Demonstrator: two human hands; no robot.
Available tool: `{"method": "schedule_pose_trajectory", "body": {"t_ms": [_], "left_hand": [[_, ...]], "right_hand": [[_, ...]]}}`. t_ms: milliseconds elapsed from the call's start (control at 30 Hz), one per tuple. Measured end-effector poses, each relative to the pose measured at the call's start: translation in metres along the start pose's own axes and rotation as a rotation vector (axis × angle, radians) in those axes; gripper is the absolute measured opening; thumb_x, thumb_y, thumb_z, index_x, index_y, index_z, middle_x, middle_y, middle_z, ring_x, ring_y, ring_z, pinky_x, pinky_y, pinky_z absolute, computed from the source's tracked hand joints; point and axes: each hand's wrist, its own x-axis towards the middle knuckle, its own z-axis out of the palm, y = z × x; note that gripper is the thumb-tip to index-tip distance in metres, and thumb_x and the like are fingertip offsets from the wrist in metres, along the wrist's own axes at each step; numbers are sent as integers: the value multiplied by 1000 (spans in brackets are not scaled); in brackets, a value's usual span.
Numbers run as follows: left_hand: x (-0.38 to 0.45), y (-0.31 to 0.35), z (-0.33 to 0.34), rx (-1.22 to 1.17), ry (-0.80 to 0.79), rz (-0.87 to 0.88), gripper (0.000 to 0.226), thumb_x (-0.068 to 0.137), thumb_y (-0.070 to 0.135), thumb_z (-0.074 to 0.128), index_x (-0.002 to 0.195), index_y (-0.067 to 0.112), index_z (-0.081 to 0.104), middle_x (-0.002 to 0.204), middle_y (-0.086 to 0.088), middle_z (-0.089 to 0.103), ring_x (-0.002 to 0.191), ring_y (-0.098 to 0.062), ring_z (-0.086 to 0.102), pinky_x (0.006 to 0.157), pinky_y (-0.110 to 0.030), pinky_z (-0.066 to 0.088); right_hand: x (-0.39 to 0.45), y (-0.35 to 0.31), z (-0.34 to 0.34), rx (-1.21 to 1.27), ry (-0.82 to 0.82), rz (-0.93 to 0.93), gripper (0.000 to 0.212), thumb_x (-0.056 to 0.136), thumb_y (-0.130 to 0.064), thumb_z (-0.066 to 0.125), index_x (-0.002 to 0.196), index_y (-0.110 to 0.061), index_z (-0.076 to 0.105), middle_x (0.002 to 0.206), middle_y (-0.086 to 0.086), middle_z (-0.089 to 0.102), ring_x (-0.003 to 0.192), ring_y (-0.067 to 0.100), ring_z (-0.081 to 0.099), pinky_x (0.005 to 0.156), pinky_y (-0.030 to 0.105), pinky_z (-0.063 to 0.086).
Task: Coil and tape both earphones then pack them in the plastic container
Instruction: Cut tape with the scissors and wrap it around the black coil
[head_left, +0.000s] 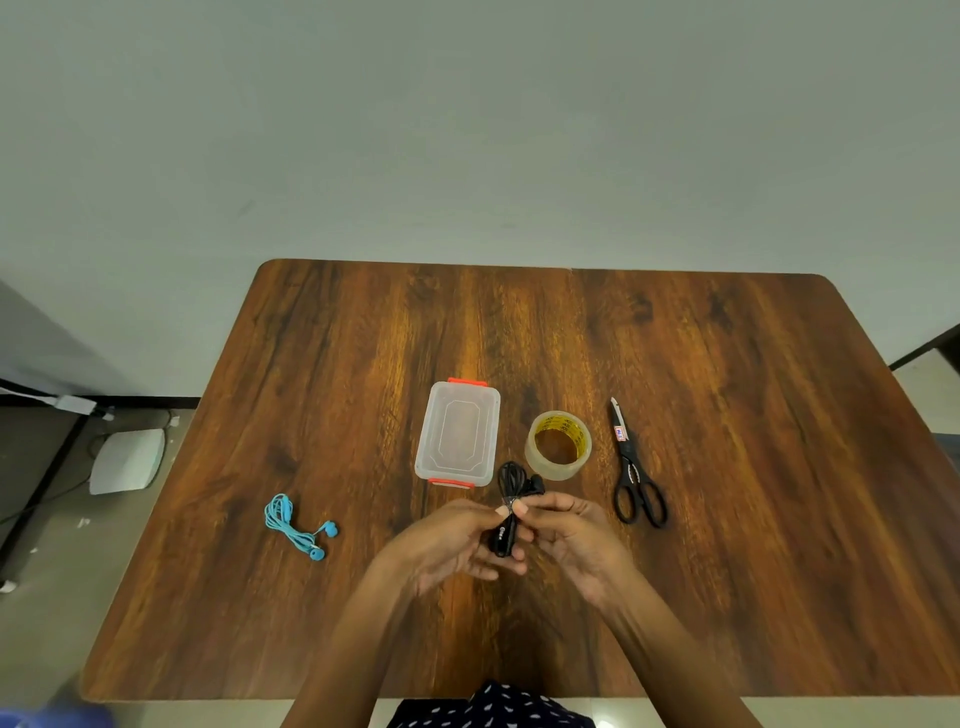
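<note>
A coiled black earphone (511, 483) is held above the wooden table (727, 519) near its front middle. My left hand (457, 543) grips the lower part of the bundle. My right hand (566, 530) pinches it at the middle, where a bit of clear tape seems to wrap it. A blue earphone (291, 522) lies loosely bunched on the table to the left. The clear plastic container (458, 434) with red clips sits closed just beyond my hands. A roll of clear tape (558, 446) lies to its right.
Black scissors (631, 467) lie on the table right of the tape roll, blades pointing away. A white device (127, 460) and cables sit on the floor to the left of the table. A pale wall stands behind the table.
</note>
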Motion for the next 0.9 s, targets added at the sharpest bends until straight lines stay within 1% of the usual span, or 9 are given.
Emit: {"method": "schedule_pose_trajectory", "body": {"t_ms": [33,200,433,500,567,633,700,800,900], "left_hand": [[0,1,4,-37,26,1,32,102,24,38,101,8,65,79,-4,69,80,-18,69,69,-25,49],[8,-6,13,-609,7,24,22,95,15,44,91,2,62,70,-7,60,61,-14,61,55,-23,52],[12,-10,15,-841,-76,42,20,88,11,47,83,0,63,67,-10,56,57,-16,58,50,-24,52],[11,-9,12,-795,-72,43,21,89,15,47,84,1,62,68,-9,57,59,-16,60,52,-24,53],[9,-7,8,-571,-9,34,25,94,19,46,88,3,63,72,-10,63,65,-20,66,57,-25,54],[8,-5,6,-200,143,58,28,98,23,46,98,3,65,85,-13,71,78,-23,71,67,-28,53],[11,-9,7,58,349,164,23,95,23,55,102,5,67,95,-13,72,86,-22,70,72,-29,51],[17,-13,9,187,615,406,7,85,12,68,88,8,72,86,-7,73,85,-20,68,74,-28,53],[15,-13,12,97,616,400,13,87,4,62,88,6,74,83,-7,73,84,-18,69,74,-23,55]], "right_hand": [[0,0,1,5,20,-20,19,61,-2,75,79,2,72,77,15,72,64,19,62,61,26,55],[3,-5,6,77,65,-6,23,60,-4,75,82,0,71,78,14,72,70,18,67,61,25,55],[4,-12,10,95,34,78,31,64,-4,75,93,5,69,76,14,69,63,18,64,52,24,54],[4,-9,12,71,44,74,27,64,-5,76,89,3,71,75,14,69,63,19,64,53,26,54],[4,-5,13,37,80,42,24,61,-8,78,83,-1,73,74,12,70,67,18,64,60,28,52],[5,-2,12,13,109,-1,24,58,-10,79,81,-3,73,80,15,72,73,21,67,66,30,53],[4,-1,10,-13,133,-47,25,60,-10,79,83,-2,73,88,17,74,81,25,71,71,31,55],[3,0,11,-92,158,-135,17,71,-6,77,86,0,73,88,16,74,86,26,71,69,27,57],[4,1,10,-286,211,-295,9,74,-7,77,83,-4,75,81,9,75,83,23,71,73,29,57]]}}
